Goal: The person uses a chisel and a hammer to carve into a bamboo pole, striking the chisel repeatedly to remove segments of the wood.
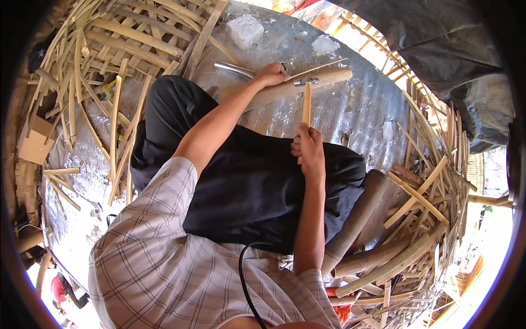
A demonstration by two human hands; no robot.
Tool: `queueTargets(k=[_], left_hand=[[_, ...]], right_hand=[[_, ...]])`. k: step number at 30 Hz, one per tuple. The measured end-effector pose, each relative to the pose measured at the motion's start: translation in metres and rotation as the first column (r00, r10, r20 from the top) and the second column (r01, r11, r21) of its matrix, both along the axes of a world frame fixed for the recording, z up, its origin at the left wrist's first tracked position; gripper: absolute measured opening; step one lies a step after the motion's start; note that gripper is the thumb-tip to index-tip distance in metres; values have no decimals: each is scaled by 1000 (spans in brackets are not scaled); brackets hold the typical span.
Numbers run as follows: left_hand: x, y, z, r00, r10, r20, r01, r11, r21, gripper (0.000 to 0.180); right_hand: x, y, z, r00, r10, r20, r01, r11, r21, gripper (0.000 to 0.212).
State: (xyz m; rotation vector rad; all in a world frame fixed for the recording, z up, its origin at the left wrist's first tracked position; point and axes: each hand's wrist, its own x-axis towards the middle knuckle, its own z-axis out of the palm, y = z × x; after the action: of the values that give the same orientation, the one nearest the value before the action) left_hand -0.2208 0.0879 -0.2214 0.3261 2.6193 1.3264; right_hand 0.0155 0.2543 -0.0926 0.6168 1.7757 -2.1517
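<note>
My right hand [308,147] is wrapped round the wooden handle of a hammer [307,107]. Its small metal head lies over a thick wooden piece [334,77], close to my left hand. Closed and resting at that wooden piece, my left hand [270,75] has a thin stick [320,67] sticking out to its right. A shiny curved metal piece [233,68] shows on its left side; whether the hand grips this too is hidden. The wooden piece lies slanting on the grey sheet [367,120] in front of my crossed legs.
Woven bamboo strips [137,41] are piled at the far left, with loose strips [115,120] beside my left knee. More bamboo strips [422,192] and thick poles [359,211] lie at the right. A whitish lump [244,31] sits at the back, and a cardboard box [37,140] stands far left.
</note>
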Motion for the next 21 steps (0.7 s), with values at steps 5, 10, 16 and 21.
queueTargets(k=[5,10,16,21], left_hand=[[8,3,6,998,-60,-18,59,997,-52,40],[27,8,30,999,-41,-26,37,987,-158,45],[34,18,54,998,-46,-53,22,923,-383,56],[5,27,29,983,-158,-91,150,984,-92,60]], right_hand=[[-30,6,-9,1000,-13,-11,13,1000,-18,28],[-39,10,-32,995,-95,-31,97,993,72,29],[-39,13,-53,988,-154,-19,155,984,88,35],[-43,17,-54,981,-175,80,185,972,-145,33]])
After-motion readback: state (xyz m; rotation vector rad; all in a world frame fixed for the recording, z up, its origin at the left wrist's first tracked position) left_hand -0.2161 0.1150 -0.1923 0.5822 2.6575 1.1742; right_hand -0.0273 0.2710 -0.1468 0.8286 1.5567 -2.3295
